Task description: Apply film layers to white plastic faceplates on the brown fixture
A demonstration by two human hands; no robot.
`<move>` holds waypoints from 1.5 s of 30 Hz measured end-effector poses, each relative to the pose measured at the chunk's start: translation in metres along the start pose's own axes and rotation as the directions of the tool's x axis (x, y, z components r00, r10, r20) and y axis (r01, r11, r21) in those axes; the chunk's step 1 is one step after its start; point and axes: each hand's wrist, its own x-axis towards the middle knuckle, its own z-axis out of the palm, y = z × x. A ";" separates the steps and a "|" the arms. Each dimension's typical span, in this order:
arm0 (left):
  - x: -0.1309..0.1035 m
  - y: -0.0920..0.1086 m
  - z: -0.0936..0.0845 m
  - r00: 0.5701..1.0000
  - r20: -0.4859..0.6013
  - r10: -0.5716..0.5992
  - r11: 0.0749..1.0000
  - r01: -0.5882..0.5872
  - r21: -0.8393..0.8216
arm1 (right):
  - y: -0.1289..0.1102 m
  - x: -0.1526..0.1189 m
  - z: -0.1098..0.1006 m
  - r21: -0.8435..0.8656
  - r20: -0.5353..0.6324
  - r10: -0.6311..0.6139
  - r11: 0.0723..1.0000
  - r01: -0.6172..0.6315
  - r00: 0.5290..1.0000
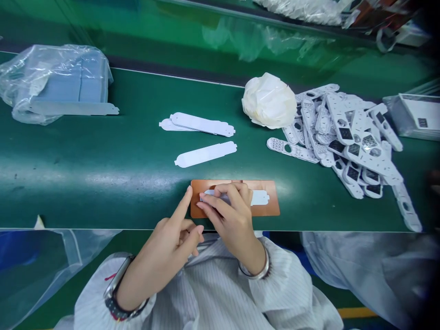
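The white strip lies lengthwise on the brown plate, near my edge of the green table. My right hand arches over it, thumb and index tips close together at its left end; whether they pinch the strip or only press it, I cannot tell. My left hand holds nothing: its index finger points out straight to the plate's left edge, thumb apart, the other fingers loosely curled.

The strip looks thin and very light, probably springy rather than limp, so I expect it to slide under a careless touch and crease if bent sharply. The long edges or the narrow end tabs seem the best hold, with a flat fingertip to steady it. The loose strip beyond the plate should handle alike
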 end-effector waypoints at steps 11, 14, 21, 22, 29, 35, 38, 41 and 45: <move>0.015 0.009 -0.025 0.996 -0.037 0.079 0.985 -0.072 0.155 | -0.002 0.000 -0.002 0.049 0.030 0.055 0.997 -0.056 0.998; 0.027 0.020 -0.031 0.998 0.020 0.053 0.976 -0.056 0.212 | -0.003 0.003 -0.004 0.090 0.079 0.087 0.991 -0.094 0.993; 0.042 0.037 -0.040 0.983 0.183 0.017 0.972 -0.060 0.228 | -0.014 0.011 0.000 -0.020 0.075 0.278 0.960 -0.278 0.958; 0.042 0.037 -0.041 0.981 0.192 0.022 0.973 -0.065 0.222 | -0.016 0.011 0.002 -0.055 0.076 0.285 0.958 -0.281 0.955; 0.046 0.037 -0.040 0.981 0.191 0.022 0.967 -0.069 0.244 | -0.017 0.008 0.005 -0.056 0.100 0.221 0.975 -0.217 0.970; 0.046 0.038 -0.041 0.982 0.184 0.028 0.971 -0.071 0.230 | -0.013 0.006 -0.003 0.014 0.184 0.229 0.972 -0.235 0.956; 0.045 0.038 -0.040 0.983 0.178 0.039 0.968 -0.082 0.237 | -0.011 0.007 -0.006 0.065 0.220 0.247 0.962 -0.267 0.944; 0.045 0.038 -0.039 0.986 0.159 0.048 0.963 -0.088 0.255 | -0.011 0.006 -0.005 0.059 0.227 0.255 0.960 -0.275 0.940; 0.044 0.040 -0.038 0.990 0.140 0.035 0.962 -0.071 0.264 | -0.013 0.005 -0.001 -0.008 0.185 0.246 0.968 -0.249 0.951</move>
